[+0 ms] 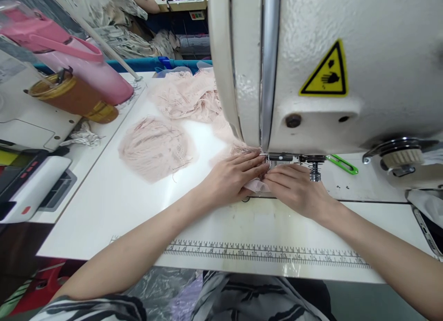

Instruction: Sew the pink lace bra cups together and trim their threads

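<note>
Evidently, much of the working point lies out of my sight: the sewing machine [311, 118] covers the upper right, and the hands crowd its needle area, so I cannot make out the needle tip or the stitch line. The left hand [235, 177] lies low on the pale pink fabric [258, 185], its fingers stretched forward and close together; its thumb is partly covered, and I cannot tell whether it pinches the cloth. The right hand [296, 188] sits just beside it, fingers bent and bunched at the cloth's edge; their undersides are hidden, so I cannot tell how firmly they grip.

The fabric is on the white table [284, 224], between the hands beneath the machine head. It looks thin, sheer and lacy, with a whitish fold showing near the left thumb. Part of it passes behind the machine and is lost to me. Left of it I see a separate rounded piece [155, 150], faintly patterned, a loose thread at its lower edge; farther back lies a crumpled heap [188, 97] of similar cloth, its right side covered by the machine.

At the frame's edges, the pink bottle [83, 71] is cut off at its lid, and the phone [428, 229] shows only partly. The left forearm hides part of the printed ruler [270, 255].
</note>
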Demonstrator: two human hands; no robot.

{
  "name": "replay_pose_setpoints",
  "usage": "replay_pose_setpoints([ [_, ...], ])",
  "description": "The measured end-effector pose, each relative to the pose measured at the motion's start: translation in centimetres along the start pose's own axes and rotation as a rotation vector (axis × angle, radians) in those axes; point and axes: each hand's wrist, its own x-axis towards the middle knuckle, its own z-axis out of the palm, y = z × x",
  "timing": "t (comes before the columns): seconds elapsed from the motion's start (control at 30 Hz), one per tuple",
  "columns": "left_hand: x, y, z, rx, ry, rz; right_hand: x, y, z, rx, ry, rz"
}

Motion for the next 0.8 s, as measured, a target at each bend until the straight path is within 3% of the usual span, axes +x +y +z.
replay_pose_setpoints([
  [0.63,-0.2,0.2,0.0,0.078,-0.024,-0.029,-0.2,0.6,-0.7,-0.102,-0.032,-0.021],
  [0.8,-0.2,0.4,-0.1,0.085,-0.025,-0.017,-0.3,0.0,-1.2,-0.179,0.003,0.08],
])
